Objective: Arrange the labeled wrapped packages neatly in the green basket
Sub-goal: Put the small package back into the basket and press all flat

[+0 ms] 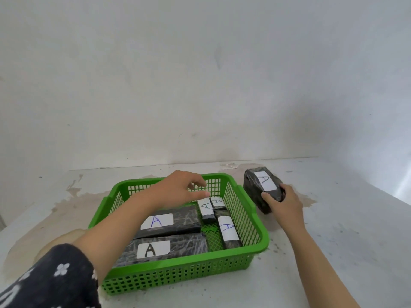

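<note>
— Pale, stained wall behind, and a worn white tabletop point(333, 252) with brownish patches. What sits on it?

— One green basket point(184, 266), mesh-sided, near the front edge. Five dark wrapped packages lie inside, each with a white label marked "A": two long ones, the front long package point(162, 250) and the back long package point(171, 222), lying side by side on the left, and three small ones on the right. A sixth, the bulky package point(261, 187), stands outside, just beside the basket's right rim.

— And the hands?

— The right hand point(281, 204) is closed over the near end of the bulky package, fingers curled across its top edge. The left hand point(178, 188) hovers over the basket's far half, fingers loosely spread, gripping nothing; its fingertips are near the small back packages point(211, 205).

— How will that outside one handle?

— I'd guess stiff and blocky under slick plastic film, moderately heavy. The wrap looks slippery, so a grip across both long sides would be safer than a pinch at one end.

— Anything in the way?

— Bare mesh floor shows between the long and small packages, but it looks narrow. The free space seems to be at the far left, under the left forearm, which would have to clear. The basket's right wall must be lifted over.
</note>
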Demonstrator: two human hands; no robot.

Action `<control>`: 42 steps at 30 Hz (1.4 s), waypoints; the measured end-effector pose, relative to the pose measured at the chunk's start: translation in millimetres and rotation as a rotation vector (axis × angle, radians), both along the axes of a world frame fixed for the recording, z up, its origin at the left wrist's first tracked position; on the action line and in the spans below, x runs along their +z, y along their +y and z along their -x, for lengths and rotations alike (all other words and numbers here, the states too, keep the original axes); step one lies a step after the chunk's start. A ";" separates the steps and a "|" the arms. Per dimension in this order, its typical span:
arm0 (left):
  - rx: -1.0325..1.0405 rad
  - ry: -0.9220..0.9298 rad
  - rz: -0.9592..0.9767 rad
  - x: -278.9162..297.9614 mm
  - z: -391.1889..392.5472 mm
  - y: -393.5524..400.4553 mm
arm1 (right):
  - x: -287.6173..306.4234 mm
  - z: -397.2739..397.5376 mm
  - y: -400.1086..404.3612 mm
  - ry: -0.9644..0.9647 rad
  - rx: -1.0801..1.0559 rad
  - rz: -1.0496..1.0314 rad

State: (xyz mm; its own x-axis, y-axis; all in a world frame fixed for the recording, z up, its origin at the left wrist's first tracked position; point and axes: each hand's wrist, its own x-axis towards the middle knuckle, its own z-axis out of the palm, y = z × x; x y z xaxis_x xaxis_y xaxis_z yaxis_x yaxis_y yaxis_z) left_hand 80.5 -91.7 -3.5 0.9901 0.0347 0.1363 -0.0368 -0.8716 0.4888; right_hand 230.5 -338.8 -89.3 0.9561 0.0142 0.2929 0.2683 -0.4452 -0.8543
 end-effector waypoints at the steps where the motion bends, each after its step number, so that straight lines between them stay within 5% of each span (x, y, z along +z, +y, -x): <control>1: 0.006 -0.056 0.010 1.5 -2.2 -3.7 | 6.5 4.3 -0.5 -0.052 0.011 -0.074; 6: -0.147 -0.408 -0.078 18.1 0.0 -22.2 | 44.8 43.5 10.8 -0.133 0.268 -0.289; 10: -0.266 -0.445 -0.267 29.6 1.2 -23.3 | 58.8 62.1 25.9 -0.141 0.638 -0.306; 20: -0.132 -0.011 -0.430 33.8 15.6 22.3 | 72.8 69.9 67.8 -0.163 0.840 0.018; 24: -0.046 -0.194 -0.620 25.1 26.1 50.6 | 69.6 67.4 95.0 -0.048 0.890 0.412; 27: 0.048 -0.251 -0.417 18.8 34.0 80.2 | 52.6 67.2 106.4 0.056 0.908 0.795; 32: 0.068 -0.193 -0.063 6.7 32.3 112.1 | 24.3 74.4 115.3 0.020 1.049 1.088; 42: 0.039 0.005 -0.054 -29.4 11.4 112.4 | 24.4 75.4 118.7 -0.024 1.038 1.036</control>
State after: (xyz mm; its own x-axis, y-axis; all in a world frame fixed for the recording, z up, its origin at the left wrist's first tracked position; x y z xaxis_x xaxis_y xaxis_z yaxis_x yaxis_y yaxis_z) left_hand 69.1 20.8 -32.9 0.9887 0.0663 0.1341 0.0004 -0.8976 0.4407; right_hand 155.2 -220.1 -64.9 0.3813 0.8869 -0.2607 0.8530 -0.4463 -0.2706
